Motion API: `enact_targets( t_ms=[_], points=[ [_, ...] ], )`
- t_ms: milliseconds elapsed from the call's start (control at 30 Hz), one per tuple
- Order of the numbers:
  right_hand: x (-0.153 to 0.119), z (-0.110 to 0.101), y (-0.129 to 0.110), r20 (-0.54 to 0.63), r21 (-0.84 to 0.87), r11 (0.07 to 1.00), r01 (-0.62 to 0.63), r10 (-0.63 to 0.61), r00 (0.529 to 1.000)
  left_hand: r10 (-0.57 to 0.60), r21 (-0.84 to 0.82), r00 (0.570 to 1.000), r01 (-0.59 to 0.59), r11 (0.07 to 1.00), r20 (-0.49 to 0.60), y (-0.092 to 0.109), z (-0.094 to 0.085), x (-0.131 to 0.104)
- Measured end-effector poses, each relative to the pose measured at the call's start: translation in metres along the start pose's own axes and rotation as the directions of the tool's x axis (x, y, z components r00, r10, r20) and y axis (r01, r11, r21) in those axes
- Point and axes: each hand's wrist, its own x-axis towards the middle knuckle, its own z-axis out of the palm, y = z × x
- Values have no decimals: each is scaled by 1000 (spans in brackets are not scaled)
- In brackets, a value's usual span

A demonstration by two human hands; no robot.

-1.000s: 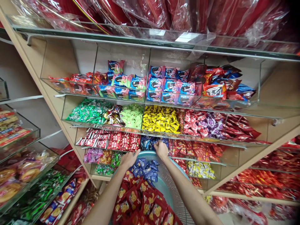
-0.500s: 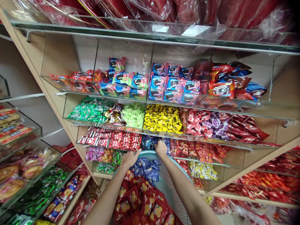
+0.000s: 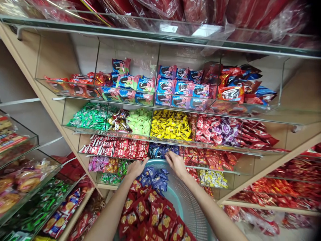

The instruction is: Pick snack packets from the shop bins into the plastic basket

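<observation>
A teal plastic basket [image 3: 195, 201] with a perforated wall stands below me, against the front of the lower shelves. Inside it, red packets with orange-slice pictures [image 3: 154, 216] make a large heap, and small blue-purple packets [image 3: 156, 179] lie at the far end. My left hand [image 3: 136, 169] is closed on the basket's far rim, on the left. On the right of that rim, my right hand [image 3: 177, 164] has its fingers curled, close to a shelf compartment of dark blue packets [image 3: 160, 150]. The undersides of both hands are hidden.
Glass-fronted shelves ahead hold yellow sweets [image 3: 172, 125], green sweets [image 3: 87, 116] and blue-pink cookie packs [image 3: 184, 87]. Their glass edges [image 3: 140, 137] run just beyond my hands. More glass bins stand at the left, with bread packs [image 3: 30, 179]. Red bags [image 3: 255, 222] lie low at the right.
The view has shifted slightly. My right hand has loosened from a tighter fist near the blue packets and sits a little farther right at the rim. My left hand stays on the rim.
</observation>
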Motion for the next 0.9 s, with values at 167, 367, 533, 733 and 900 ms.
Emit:
enact_targets(
  t_ms=[167,367,533,733,900],
  points=[
    [-25,6,-4,136,17,992,126,-127,982,3,-3,1000,-3,1000,-3,0,1,1],
    [-32,14,3,143,-22,977,210,-205,968,14,2,1000,-14,1000,-2,0,0,1],
    [-26,11,13,156,-55,970,237,-226,962,6,2,1000,-6,1000,1,0,1,1],
    [-23,11,23,150,105,953,282,-296,943,10,27,1000,-10,1000,-1,-1,3,2],
    [-26,15,27,139,191,943,271,-300,944,18,24,1000,-17,1000,-5,-1,3,3]
  ],
)
